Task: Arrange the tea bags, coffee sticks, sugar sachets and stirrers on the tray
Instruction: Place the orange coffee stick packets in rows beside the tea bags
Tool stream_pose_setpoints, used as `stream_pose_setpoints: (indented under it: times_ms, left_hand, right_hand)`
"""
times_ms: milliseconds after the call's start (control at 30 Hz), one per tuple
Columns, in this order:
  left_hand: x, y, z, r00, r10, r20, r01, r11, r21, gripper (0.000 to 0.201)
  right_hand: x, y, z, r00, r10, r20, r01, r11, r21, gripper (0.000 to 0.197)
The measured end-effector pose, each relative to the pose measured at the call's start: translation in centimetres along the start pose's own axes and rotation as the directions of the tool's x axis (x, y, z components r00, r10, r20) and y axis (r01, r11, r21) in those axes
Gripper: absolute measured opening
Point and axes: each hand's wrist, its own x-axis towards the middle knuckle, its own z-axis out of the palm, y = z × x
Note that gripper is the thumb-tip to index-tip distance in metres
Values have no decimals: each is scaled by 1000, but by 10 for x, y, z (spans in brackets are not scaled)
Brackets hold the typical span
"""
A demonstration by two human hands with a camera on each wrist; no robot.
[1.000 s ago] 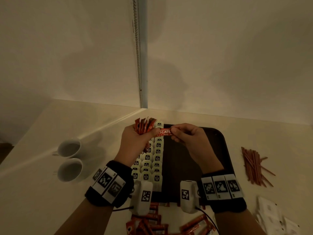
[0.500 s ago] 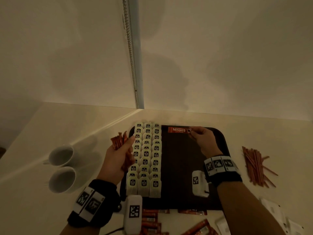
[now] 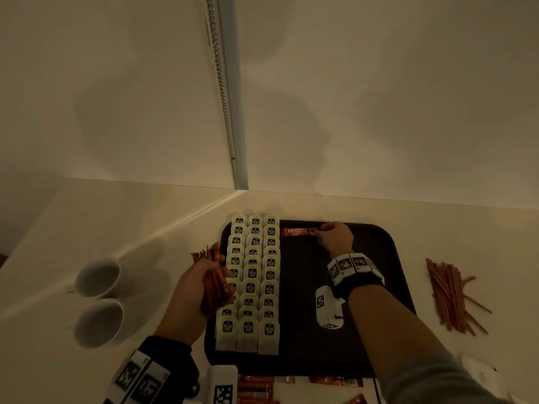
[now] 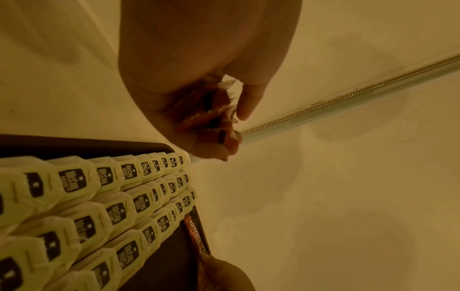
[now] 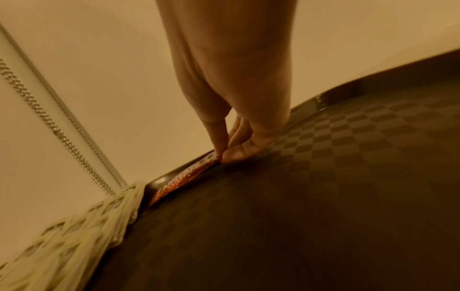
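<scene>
A dark tray (image 3: 379, 287) carries three columns of pale tea bags (image 3: 252, 284) along its left side. One red coffee stick (image 3: 297, 231) lies flat at the tray's far edge, just right of the tea bags. My right hand (image 3: 319, 232) pinches that stick's right end between thumb and fingers; the right wrist view shows the coffee stick (image 5: 184, 177) down on the tray (image 5: 323, 196). My left hand (image 3: 204, 282) hovers at the tray's left edge and grips a bundle of coffee sticks (image 3: 214, 275), whose ends show as a bundle (image 4: 214, 118) in the left wrist view above the tea bags (image 4: 99, 196).
Two white cups (image 3: 97, 298) stand left of the tray. A heap of thin reddish stirrers (image 3: 449, 295) lies to the right. More coffee sticks (image 3: 256, 389) lie along the near edge, and white sachets (image 3: 481, 374) at the near right. A wall with a beaded chain (image 3: 223, 91) rises behind.
My right hand carried one coffee stick from the left hand's bundle out to the tray's far edge and set it down. My left hand moved left and nearer with the bundle.
</scene>
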Motion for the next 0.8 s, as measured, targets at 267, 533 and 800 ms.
stream_pose_setpoints:
  times_ms: [267,533,800]
  left_hand:
    - [1,-1,9,994,94,61,-97,994,54,12]
    - [3,14,27,945,275,177,-322,873,367,15]
    - [-3,23,38,942,288,173,-324,914,245,13]
  right_hand:
    - [-9,-5,-5,998,-49,-42,45,995,-93,28]
    - [-116,-82,-35,759,-462,459,361,885,294,31]
    - [-153,-90,-53,660,-612,436,425,782,456,7]
